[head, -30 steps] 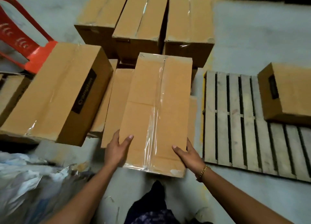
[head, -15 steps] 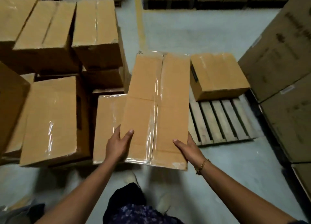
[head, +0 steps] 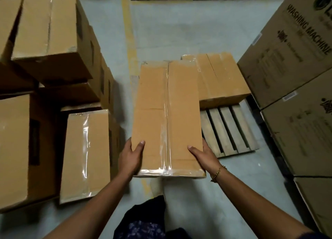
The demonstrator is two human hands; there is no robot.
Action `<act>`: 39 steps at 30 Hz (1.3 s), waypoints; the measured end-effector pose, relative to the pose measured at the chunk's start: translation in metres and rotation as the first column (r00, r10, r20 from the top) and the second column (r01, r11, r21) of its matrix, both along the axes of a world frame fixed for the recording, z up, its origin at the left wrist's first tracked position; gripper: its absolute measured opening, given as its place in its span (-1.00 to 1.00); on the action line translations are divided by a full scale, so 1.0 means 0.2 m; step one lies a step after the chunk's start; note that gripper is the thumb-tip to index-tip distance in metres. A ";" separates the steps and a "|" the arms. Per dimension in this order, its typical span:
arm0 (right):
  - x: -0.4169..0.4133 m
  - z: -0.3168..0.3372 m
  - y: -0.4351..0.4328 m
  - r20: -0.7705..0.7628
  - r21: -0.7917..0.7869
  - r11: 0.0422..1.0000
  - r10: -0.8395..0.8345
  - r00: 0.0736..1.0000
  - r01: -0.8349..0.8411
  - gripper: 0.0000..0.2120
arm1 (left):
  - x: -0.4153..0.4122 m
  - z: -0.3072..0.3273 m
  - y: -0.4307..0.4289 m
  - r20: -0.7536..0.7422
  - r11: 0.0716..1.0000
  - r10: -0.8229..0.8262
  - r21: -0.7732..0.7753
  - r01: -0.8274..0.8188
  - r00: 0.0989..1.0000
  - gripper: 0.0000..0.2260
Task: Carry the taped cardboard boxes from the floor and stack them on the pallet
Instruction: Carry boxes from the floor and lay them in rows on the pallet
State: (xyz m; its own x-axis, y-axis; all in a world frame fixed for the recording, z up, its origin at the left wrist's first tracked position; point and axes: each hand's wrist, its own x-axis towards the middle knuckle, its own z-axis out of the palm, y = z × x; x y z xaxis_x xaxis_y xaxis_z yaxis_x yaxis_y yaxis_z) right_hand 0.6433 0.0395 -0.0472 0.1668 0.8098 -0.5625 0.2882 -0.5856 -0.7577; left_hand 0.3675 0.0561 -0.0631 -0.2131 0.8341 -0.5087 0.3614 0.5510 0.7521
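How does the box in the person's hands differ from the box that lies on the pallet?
The carried box is gripped at its near end by the left hand and the right hand; the pallet box rests untouched on the pallet. The carried box is in front; the pallet box is partly hidden behind it. Both are brown cardboard, sealed with clear tape.

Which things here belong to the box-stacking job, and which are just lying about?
Job in hand:
- carried taped box, gripped by left hand and right hand
- wooden pallet
- box on the pallet
- taped boxes at left, waiting

Lying about:
- washing machine cartons, right
- yellow floor line
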 end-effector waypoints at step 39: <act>1.15 -2.34 1.86 0.162 0.110 0.984 0.119 0.980 -0.138 -0.50 | 1.24 -2.22 1.60 -0.150 0.975 0.217 -0.008 -0.221 0.965 -0.48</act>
State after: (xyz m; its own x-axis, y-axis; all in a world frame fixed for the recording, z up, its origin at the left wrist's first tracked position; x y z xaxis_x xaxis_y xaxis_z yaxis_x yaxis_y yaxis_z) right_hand 0.8741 0.4119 -0.5150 0.1339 0.8903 -0.4353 0.4737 -0.4433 -0.7610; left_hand 0.6161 0.3764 -0.5070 -0.4632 0.7462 -0.4782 0.3351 0.6469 0.6850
